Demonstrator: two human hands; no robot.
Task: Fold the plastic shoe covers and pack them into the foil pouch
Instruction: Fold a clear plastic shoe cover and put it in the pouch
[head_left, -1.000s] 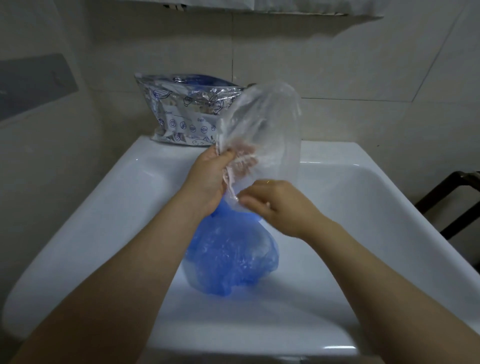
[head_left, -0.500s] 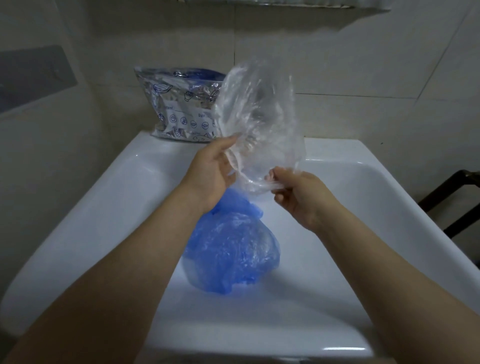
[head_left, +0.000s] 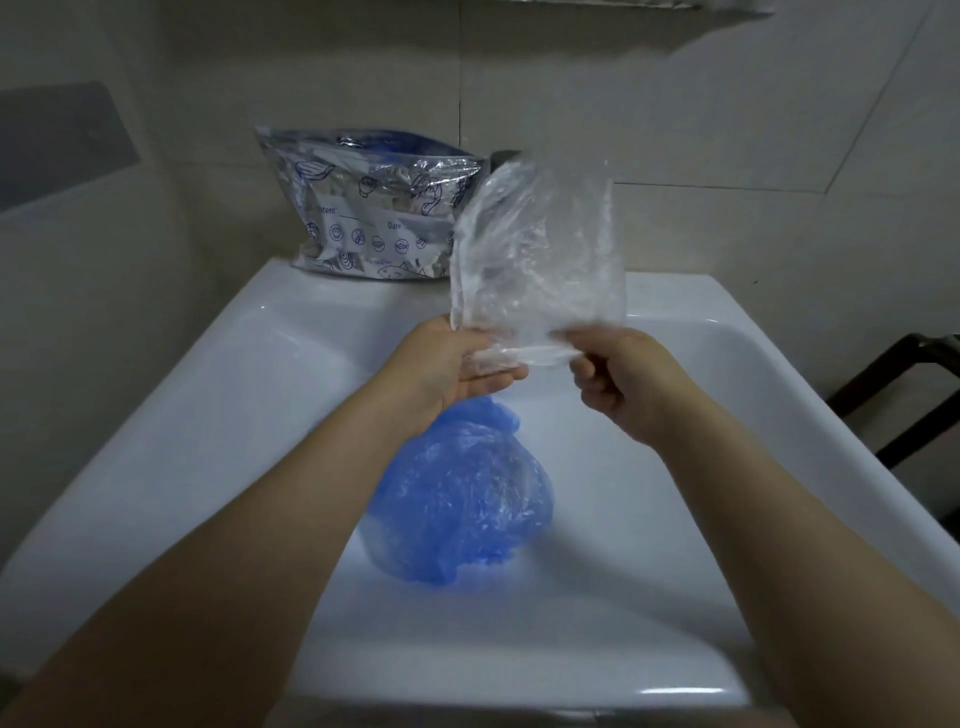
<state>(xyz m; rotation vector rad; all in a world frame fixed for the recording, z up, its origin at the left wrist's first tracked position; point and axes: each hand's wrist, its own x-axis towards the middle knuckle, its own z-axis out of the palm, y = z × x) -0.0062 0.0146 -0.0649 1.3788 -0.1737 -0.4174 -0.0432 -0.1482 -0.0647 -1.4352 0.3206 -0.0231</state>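
Note:
A clear plastic shoe cover (head_left: 540, 254) stands up in the air above the basin. My left hand (head_left: 452, 364) holds its lower left edge, and my right hand (head_left: 618, 384) pinches its lower right edge, stretching the bottom hem flat between them. Below my hands a crumpled blue shoe cover (head_left: 462, 499) lies in the white sink (head_left: 260, 395). The silver foil pouch (head_left: 363, 208) with blue drawings stands at the back left of the sink rim, leaning on the tiled wall, with blue plastic showing at its open top.
Tiled wall rises right behind the sink. A dark metal frame (head_left: 904, 395) stands past the sink's right edge. A grey panel (head_left: 57, 145) is on the left wall.
My hands have drawn apart along the clear cover's lower edge, pulling it flatter and wider. The right hand moved to the right. The blue cover and pouch stayed put.

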